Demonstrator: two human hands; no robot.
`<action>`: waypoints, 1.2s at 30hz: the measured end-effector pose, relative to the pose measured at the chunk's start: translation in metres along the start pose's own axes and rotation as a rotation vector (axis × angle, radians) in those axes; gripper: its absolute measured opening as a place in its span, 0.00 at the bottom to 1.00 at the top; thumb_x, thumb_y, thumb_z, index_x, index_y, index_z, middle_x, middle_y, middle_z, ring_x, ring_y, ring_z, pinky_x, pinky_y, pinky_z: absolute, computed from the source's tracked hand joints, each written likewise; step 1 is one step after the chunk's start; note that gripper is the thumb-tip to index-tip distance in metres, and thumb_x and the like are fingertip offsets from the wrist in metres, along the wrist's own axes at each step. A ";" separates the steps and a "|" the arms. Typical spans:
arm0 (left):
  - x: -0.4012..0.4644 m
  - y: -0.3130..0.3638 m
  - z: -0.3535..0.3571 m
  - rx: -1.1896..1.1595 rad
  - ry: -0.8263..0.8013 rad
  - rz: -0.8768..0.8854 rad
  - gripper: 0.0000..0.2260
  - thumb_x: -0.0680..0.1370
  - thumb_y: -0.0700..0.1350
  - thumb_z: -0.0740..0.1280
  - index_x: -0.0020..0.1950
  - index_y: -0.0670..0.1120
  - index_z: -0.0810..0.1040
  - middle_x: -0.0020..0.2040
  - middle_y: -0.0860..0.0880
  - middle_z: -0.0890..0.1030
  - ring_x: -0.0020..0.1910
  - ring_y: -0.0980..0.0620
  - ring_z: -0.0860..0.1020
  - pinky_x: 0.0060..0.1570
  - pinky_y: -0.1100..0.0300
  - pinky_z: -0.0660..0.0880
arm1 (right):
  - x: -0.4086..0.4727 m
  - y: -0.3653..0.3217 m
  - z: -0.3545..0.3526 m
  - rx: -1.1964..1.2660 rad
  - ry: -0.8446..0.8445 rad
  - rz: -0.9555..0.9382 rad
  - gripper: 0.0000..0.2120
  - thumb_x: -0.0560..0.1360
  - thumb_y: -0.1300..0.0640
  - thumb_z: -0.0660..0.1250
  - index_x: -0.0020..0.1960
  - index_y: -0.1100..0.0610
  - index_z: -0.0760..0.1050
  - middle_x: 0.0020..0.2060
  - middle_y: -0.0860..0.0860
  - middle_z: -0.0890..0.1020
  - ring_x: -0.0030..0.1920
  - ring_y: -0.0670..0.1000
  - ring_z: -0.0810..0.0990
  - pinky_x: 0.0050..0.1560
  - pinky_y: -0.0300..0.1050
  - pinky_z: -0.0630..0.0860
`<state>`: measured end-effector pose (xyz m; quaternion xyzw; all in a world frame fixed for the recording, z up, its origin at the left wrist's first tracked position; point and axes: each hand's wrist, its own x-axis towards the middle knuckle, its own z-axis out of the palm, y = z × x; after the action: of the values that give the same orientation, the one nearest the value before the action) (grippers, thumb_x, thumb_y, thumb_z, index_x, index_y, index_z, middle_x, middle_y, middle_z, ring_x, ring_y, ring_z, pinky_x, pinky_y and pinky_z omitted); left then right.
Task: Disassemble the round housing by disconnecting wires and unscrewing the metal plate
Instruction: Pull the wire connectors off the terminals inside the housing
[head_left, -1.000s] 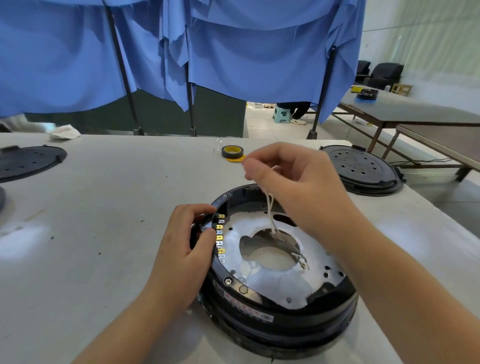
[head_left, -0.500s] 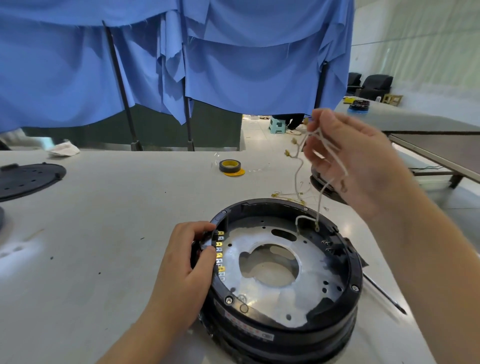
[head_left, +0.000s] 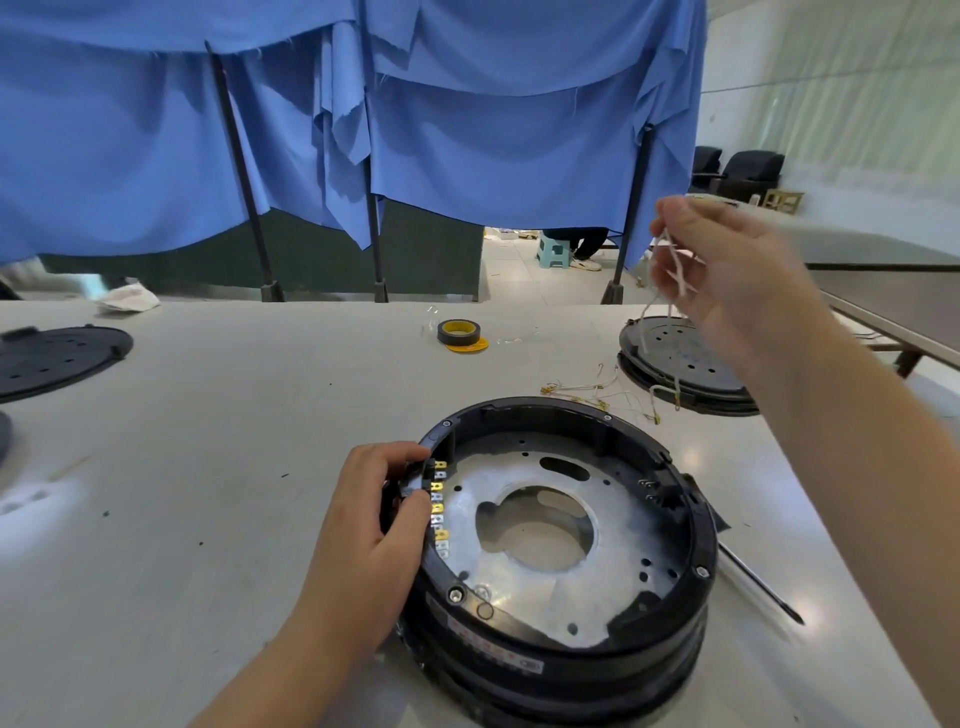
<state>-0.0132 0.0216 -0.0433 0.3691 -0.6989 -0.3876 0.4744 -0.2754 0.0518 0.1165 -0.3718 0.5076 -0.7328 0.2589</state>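
Observation:
The round black housing (head_left: 691, 597) sits on the table in front of me, its silver metal plate (head_left: 597, 603) with a central hole facing up. A row of yellow and white terminal tabs (head_left: 440, 506) lines its left inner wall. My left hand (head_left: 374, 530) grips the housing's left rim beside those tabs. My right hand (head_left: 727, 270) is raised high at the right and pinches a bundle of white wires (head_left: 655, 332) that dangle free above the table, clear of the housing.
A loose pile of removed wires (head_left: 592, 392) lies behind the housing. A screwdriver (head_left: 758, 584) lies at its right. Black round covers sit at the right (head_left: 680, 364) and far left (head_left: 52, 353). A tape roll (head_left: 458, 332) sits mid-table; blue curtains hang behind.
My right hand pulled the white wires up out of the housing and carried them up and to the right. The left hand stayed on the rim.

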 end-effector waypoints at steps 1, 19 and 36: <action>0.000 0.000 0.000 -0.001 0.001 0.001 0.13 0.72 0.46 0.60 0.54 0.55 0.77 0.52 0.61 0.77 0.55 0.64 0.75 0.52 0.64 0.71 | 0.004 0.006 -0.001 -0.096 -0.002 -0.009 0.05 0.75 0.55 0.69 0.48 0.56 0.80 0.38 0.47 0.83 0.39 0.45 0.79 0.46 0.41 0.78; 0.000 0.000 0.000 -0.007 -0.001 -0.002 0.13 0.72 0.46 0.60 0.54 0.56 0.77 0.52 0.61 0.77 0.55 0.62 0.77 0.53 0.63 0.72 | 0.059 0.126 -0.015 -1.098 -0.280 -0.013 0.05 0.75 0.55 0.70 0.48 0.55 0.83 0.43 0.49 0.84 0.44 0.47 0.80 0.48 0.43 0.76; 0.000 -0.001 -0.001 0.005 -0.006 -0.003 0.13 0.72 0.47 0.61 0.55 0.56 0.76 0.53 0.61 0.77 0.54 0.60 0.77 0.53 0.61 0.73 | 0.060 0.130 -0.021 -0.899 -0.302 0.116 0.11 0.78 0.55 0.65 0.59 0.51 0.78 0.53 0.51 0.81 0.45 0.44 0.77 0.39 0.35 0.69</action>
<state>-0.0119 0.0204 -0.0438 0.3703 -0.7006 -0.3877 0.4708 -0.3275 -0.0275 0.0075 -0.5204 0.7509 -0.3628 0.1835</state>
